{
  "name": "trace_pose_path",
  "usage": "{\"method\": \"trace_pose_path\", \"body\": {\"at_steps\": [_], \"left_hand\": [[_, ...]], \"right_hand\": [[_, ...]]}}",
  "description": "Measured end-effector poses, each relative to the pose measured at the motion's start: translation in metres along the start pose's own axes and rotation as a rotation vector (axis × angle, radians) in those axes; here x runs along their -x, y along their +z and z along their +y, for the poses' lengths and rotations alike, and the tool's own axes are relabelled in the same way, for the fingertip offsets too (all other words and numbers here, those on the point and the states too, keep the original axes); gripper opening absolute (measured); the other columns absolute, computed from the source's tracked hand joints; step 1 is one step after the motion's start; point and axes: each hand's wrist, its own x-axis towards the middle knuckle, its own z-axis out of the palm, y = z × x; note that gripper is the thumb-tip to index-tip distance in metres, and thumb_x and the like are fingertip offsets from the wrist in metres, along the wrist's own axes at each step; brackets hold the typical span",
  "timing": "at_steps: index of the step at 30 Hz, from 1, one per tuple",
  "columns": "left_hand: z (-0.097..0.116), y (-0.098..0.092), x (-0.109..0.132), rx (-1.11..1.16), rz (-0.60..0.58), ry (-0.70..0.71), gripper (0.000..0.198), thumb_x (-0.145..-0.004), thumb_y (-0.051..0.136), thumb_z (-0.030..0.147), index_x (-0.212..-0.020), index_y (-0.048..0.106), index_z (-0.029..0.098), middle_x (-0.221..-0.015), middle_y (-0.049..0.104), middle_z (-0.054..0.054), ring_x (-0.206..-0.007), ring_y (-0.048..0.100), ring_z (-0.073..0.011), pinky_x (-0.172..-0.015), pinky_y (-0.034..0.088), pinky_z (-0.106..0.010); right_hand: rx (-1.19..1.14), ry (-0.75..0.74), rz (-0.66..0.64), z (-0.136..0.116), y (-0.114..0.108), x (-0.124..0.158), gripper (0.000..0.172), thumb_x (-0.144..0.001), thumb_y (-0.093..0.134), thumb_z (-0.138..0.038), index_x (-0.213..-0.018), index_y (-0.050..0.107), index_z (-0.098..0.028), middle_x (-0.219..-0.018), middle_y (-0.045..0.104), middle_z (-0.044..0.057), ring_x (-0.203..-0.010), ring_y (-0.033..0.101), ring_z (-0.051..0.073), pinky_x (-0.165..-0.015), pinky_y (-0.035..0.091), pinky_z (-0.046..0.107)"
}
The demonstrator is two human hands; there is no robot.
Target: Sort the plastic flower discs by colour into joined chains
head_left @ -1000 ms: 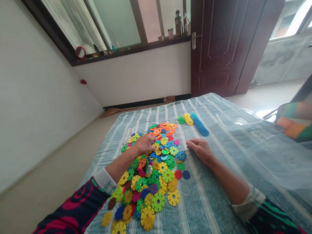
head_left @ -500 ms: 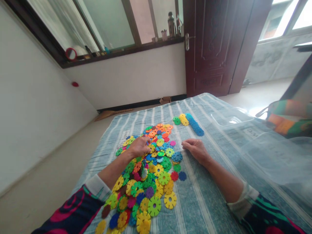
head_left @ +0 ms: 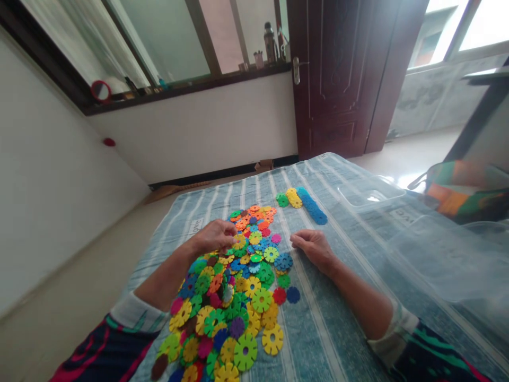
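Observation:
Over the left side of a heap of colourful notched plastic discs (head_left: 245, 350), my left hand (head_left: 214, 236) is closed in a pinch. A yellow notched disc (head_left: 239, 242) is at its fingertips and appears gripped there. To the right of the heap my right hand (head_left: 316, 251) rests low above the striped cloth, fingers curled together, with nothing showing in them. A pink disc (head_left: 275, 239) and a blue disc (head_left: 283, 261) lie nearest to it. Beyond the hands, overlapping discs form a blue row (head_left: 312, 206), with a short yellow row (head_left: 294, 198) and green discs (head_left: 282, 200) beside it.
A blue-and-white striped cloth (head_left: 342, 329) covers the surface. At the right lie a clear plastic tub (head_left: 397, 197) and another clear plastic piece (head_left: 429, 265). A multicoloured bag (head_left: 465, 185) stands beyond them. A dark red door (head_left: 338, 79) and a windowsill are behind.
My left hand has lifted slightly and drawn a little left, the yellow disc moving with it. My right hand stays near the same place. The view has shifted slightly.

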Motion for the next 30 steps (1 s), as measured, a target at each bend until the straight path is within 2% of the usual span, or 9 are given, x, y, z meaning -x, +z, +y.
{"method": "trace_pose_path", "body": {"at_steps": [4,5,10,14,21,30], "left_hand": [[0.031,0.014,-0.036,-0.02,0.138,0.19,0.015,-0.071,0.057,0.026,-0.08,0.064,0.015,-0.06,0.064,0.001,-0.051,0.063,-0.0134,-0.052,0.048,-0.022],[0.039,0.021,-0.049,-0.043,0.19,0.207,0.016,-0.072,0.057,0.023,-0.083,0.065,0.014,-0.06,0.064,0.001,-0.051,0.063,-0.0132,-0.052,0.049,-0.022],[0.079,0.06,-0.116,-0.083,0.251,0.245,0.023,-0.074,0.056,0.014,-0.092,0.069,0.012,-0.063,0.068,-0.001,-0.057,0.067,-0.0135,-0.057,0.05,-0.021],[0.101,0.081,-0.151,-0.13,0.298,0.246,0.028,-0.075,0.056,0.012,-0.099,0.07,0.012,-0.068,0.07,-0.002,-0.059,0.068,-0.0135,-0.063,0.051,-0.022],[0.111,0.092,-0.178,-0.241,0.35,0.242,0.028,-0.077,0.057,0.011,-0.1,0.072,0.014,-0.077,0.074,-0.005,-0.074,0.069,-0.0161,-0.077,0.051,-0.024],[0.112,0.09,-0.182,-0.355,0.402,0.229,0.027,-0.078,0.056,0.013,-0.099,0.072,0.015,-0.103,0.073,-0.013,-0.102,0.065,-0.0237,-0.089,0.046,-0.029]], "right_hand": [[-0.014,-0.012,0.003,0.0,0.001,-0.001,0.029,-0.074,0.06,-0.041,-0.061,0.069,-0.016,-0.06,0.066,0.001,-0.06,0.057,0.015,-0.06,0.041,0.025],[-0.013,-0.015,0.003,0.0,0.001,-0.001,0.029,-0.074,0.06,-0.041,-0.062,0.069,-0.016,-0.061,0.066,0.001,-0.06,0.057,0.015,-0.06,0.041,0.025],[-0.005,-0.038,-0.016,0.001,0.002,-0.003,0.031,-0.076,0.059,-0.042,-0.06,0.068,-0.017,-0.059,0.064,0.001,-0.059,0.055,0.014,-0.059,0.04,0.024],[-0.015,-0.037,-0.021,0.002,0.002,-0.004,0.031,-0.077,0.058,-0.04,-0.059,0.067,-0.016,-0.057,0.061,0.0,-0.057,0.052,0.013,-0.058,0.038,0.024],[-0.009,-0.059,-0.019,0.004,0.003,-0.006,0.031,-0.077,0.057,-0.039,-0.059,0.067,-0.015,-0.057,0.06,0.0,-0.057,0.051,0.012,-0.057,0.038,0.023],[-0.01,-0.057,-0.012,0.005,0.003,-0.007,0.031,-0.077,0.058,-0.04,-0.059,0.067,-0.016,-0.057,0.06,-0.001,-0.057,0.052,0.013,-0.058,0.038,0.023]]}}
